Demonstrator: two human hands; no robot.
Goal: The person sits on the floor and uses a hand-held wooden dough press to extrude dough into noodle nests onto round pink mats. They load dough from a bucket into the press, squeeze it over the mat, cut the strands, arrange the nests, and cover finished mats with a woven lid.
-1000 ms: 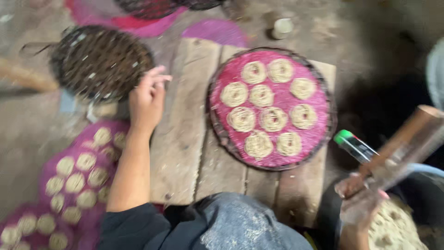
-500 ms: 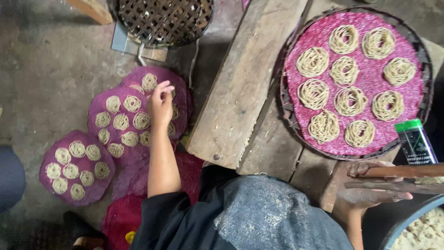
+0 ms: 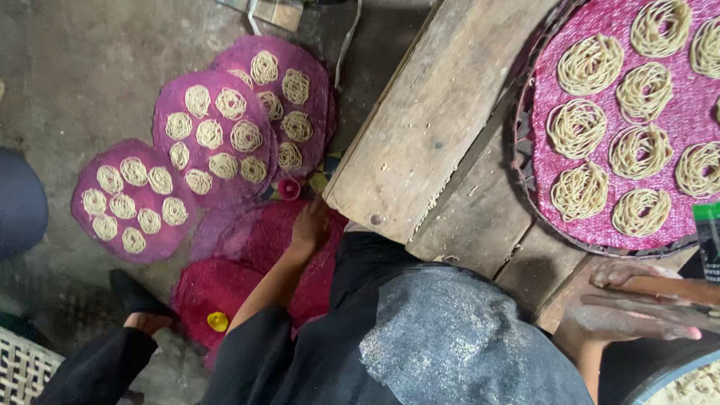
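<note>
Left hand: your left hand (image 3: 310, 227) reaches down to the floor at the near left of the table; its fingers rest on the empty pink mats (image 3: 255, 266) lying there. Whether the fingers pinch a mat or only touch it, you cannot tell, because the hand is dark and seen from above.
Right hand: your right hand (image 3: 637, 304) sits at the near right corner of the table, fingers curled around a brown wooden tool (image 3: 675, 289) that runs out of the right edge of the view.
Empty pink mats: a loose stack on the floor, just beside the table's near left corner and under your left hand; a small yellow scrap (image 3: 217, 321) lies on the nearest one.
Filled mats: three round pink mats (image 3: 225, 135) on the floor to the far left of your left hand, overlapping one another, each carrying pale noodle coils in rings.
Small pink cup: a little pink cup (image 3: 289, 188) stands on the floor between the filled mats and your left hand.
Table: a low table (image 3: 427, 135) of rough wooden planks, dusted with crumbs.
Tray: a round woven tray (image 3: 525, 161) lined in pink rests on the right of the table, holding noodle coils (image 3: 589, 64) set apart from each other.
Green-capped container: its top (image 3: 707, 229) shows at the right edge, just beyond your right hand.
</note>
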